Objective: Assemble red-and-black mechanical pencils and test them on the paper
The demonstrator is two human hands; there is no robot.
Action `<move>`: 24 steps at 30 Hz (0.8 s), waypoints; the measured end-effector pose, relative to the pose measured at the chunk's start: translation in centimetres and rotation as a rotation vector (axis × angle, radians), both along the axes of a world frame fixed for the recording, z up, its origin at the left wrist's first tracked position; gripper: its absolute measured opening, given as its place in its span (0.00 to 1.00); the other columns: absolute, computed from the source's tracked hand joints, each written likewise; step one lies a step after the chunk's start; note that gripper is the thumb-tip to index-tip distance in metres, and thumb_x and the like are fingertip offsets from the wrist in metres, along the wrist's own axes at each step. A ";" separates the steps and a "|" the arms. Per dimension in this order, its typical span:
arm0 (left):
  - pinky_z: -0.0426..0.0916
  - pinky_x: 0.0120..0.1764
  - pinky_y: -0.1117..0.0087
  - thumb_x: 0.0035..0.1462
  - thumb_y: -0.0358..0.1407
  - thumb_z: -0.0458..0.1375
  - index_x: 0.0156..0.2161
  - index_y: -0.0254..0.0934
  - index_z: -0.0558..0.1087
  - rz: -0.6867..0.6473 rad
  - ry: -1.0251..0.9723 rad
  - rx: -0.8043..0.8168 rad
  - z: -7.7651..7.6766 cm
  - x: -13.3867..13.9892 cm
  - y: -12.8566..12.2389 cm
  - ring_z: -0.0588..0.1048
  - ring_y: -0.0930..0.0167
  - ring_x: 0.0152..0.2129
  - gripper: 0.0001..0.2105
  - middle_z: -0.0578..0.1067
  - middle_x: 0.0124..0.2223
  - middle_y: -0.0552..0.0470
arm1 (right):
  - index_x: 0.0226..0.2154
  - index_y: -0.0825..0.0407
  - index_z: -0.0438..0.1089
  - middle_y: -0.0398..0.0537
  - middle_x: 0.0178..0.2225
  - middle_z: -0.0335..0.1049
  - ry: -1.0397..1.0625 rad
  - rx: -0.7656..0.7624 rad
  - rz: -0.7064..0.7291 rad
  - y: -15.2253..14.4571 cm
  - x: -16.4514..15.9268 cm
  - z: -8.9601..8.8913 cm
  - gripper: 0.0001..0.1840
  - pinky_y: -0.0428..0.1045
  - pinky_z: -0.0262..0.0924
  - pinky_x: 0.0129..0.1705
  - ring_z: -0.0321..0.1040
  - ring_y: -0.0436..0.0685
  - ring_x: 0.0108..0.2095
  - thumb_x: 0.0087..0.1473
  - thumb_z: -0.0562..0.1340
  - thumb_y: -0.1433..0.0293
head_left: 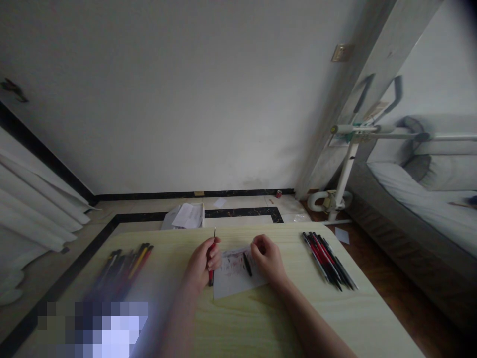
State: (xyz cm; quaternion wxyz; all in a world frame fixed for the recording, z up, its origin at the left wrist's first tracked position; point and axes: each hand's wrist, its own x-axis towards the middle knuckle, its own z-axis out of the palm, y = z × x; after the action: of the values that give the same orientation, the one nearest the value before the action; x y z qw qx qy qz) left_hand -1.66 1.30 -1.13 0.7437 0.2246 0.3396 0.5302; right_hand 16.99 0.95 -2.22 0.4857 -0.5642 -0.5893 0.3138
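My left hand (205,262) is closed around a red pen (211,276) held nearly upright. A thin point sticks out above the fist, and the pen's dark lower end shows beneath it. To its right, my right hand (266,253) rests at the edge of the paper with thumb and fingers curled together; whatever they pinch, if anything, is hidden. Between the hands lies a white sheet of paper (233,283) with reddish and dark scribbles. On the sheet is a short black pen part (247,264), perhaps a cap, close to my right fingers.
Several black, red and silver pens (328,258) lie side by side on the right of the wooden table (238,328). Another blurred group of pens (128,266) is at the left. Beyond the table are a box of papers (188,216) and white exercise equipment (345,174).
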 end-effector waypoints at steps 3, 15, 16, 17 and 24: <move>0.44 0.12 0.80 0.51 0.37 0.53 0.31 0.33 0.65 -0.016 -0.030 0.004 0.1 -0.1 0.0 0.48 0.84 0.08 0.07 0.51 0.16 0.64 | 0.24 0.53 0.62 0.40 0.18 0.60 -0.014 0.000 -0.001 0.0 0.0 0.1 0.06 0.43 0.51 0.22 0.56 0.49 0.20 0.46 0.55 0.68; 0.41 0.11 0.79 0.51 0.37 0.53 0.26 0.35 0.62 -0.051 -0.113 -0.019 0.1 -0.3 0.2 0.47 0.83 0.08 0.08 0.48 0.15 0.64 | 0.24 0.53 0.63 0.41 0.19 0.61 -0.004 0.002 0.001 0.0 0.1 0.1 0.06 0.43 0.51 0.22 0.57 0.49 0.20 0.46 0.55 0.68; 0.41 0.11 0.79 0.51 0.37 0.53 0.27 0.34 0.63 -0.054 -0.113 -0.017 0.1 -0.3 0.1 0.47 0.83 0.08 0.08 0.49 0.15 0.64 | 0.24 0.53 0.63 0.41 0.19 0.61 -0.003 -0.001 0.003 0.0 0.1 0.0 0.06 0.43 0.51 0.22 0.57 0.49 0.20 0.46 0.55 0.68; 0.41 0.11 0.80 0.51 0.37 0.53 0.28 0.34 0.64 -0.053 -0.109 -0.014 0.1 -0.3 0.1 0.47 0.83 0.08 0.07 0.49 0.15 0.64 | 0.24 0.53 0.63 0.41 0.19 0.61 -0.003 -0.005 0.006 0.0 0.1 0.0 0.05 0.43 0.51 0.22 0.57 0.49 0.20 0.46 0.55 0.68; 0.41 0.12 0.80 0.52 0.37 0.53 0.38 0.33 0.67 -0.014 -0.046 0.016 0.0 -0.3 0.0 0.47 0.84 0.09 0.10 0.51 0.16 0.64 | 0.24 0.53 0.62 0.41 0.19 0.61 -0.007 -0.011 0.007 -0.1 0.1 0.0 0.05 0.44 0.51 0.22 0.57 0.49 0.20 0.47 0.55 0.68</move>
State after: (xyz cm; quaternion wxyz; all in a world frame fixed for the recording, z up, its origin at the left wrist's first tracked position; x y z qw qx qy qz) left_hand -1.96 1.30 -1.11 0.7533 0.2205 0.3166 0.5326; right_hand 17.04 0.87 -2.19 0.4794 -0.5660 -0.5912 0.3167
